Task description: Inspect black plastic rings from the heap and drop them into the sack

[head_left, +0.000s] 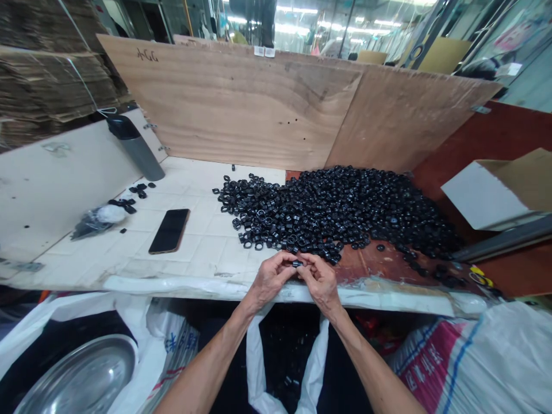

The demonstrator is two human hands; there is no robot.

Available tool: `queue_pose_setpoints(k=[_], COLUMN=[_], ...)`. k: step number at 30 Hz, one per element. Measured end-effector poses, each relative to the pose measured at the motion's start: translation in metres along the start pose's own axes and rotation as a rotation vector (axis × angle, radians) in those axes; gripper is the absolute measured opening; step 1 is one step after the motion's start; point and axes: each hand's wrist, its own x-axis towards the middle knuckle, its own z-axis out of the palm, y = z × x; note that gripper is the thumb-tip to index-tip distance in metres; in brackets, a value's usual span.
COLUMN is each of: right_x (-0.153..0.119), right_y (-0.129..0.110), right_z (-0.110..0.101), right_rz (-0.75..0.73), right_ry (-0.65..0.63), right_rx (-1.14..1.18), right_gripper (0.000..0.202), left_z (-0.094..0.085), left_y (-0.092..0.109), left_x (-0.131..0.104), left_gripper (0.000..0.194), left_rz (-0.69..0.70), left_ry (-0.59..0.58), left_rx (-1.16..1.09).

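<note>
Both hands meet at the front edge of the table, just in front of a large heap of small black ring-shaped parts (345, 201). Between their fingertips is one small black part (297, 264). My left hand (272, 277) pinches it from the left side, fingers closed. From the right side, my right hand (319, 280) grips the same part with thumb and fingers. Below the hands hangs an open white bag (257, 368) with black parts inside.
A phone (169, 231) lies left of the heap. Further left are a dark bottle (137, 146) and a small plastic bag (97, 223). Wooden boards (241, 109) wall the back. An open carton (487, 192) is at right, and a metal bowl (81, 379) is lower left.
</note>
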Motion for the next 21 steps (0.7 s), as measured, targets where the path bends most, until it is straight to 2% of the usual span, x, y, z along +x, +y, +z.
queue_pose_setpoints(k=[7,13,15,19,21], right_x=[-0.0001,-0.0024,-0.0018,-0.0013,-0.0024], right_y=[0.0027,-0.0002,-0.0012,-0.0022,-0.0025], right_z=[0.0013,-0.0004,0.0,0.0018,0.0019], right_rz=[-0.046,-0.112,-0.121,-0.183,-0.168], right_ry=[0.046,-0.004,0.029,0.07,0.103], right_rx=[-0.034,-0.082,-0.149,-0.302,-0.269], right_gripper=[0.013,0.019,0.014,0.028,0.018], left_z=[-0.0015,-0.001,-0.0013,-0.002,-0.002], left_y=[-0.0021,0.0001,-0.0004,-0.0024,-0.002], left_x=[-0.0004,-0.0008,-0.0007,-0.0002,-0.0002], left_gripper=[0.023,0.023,0.023,0.025,0.026], left_rz=[0.022,0.002,0.008,0.01,0.01], left_ry=[0.004,0.009,0.012,0.031,0.02], left_rx=[0.042,-0.004,0.035,0.062,0.046])
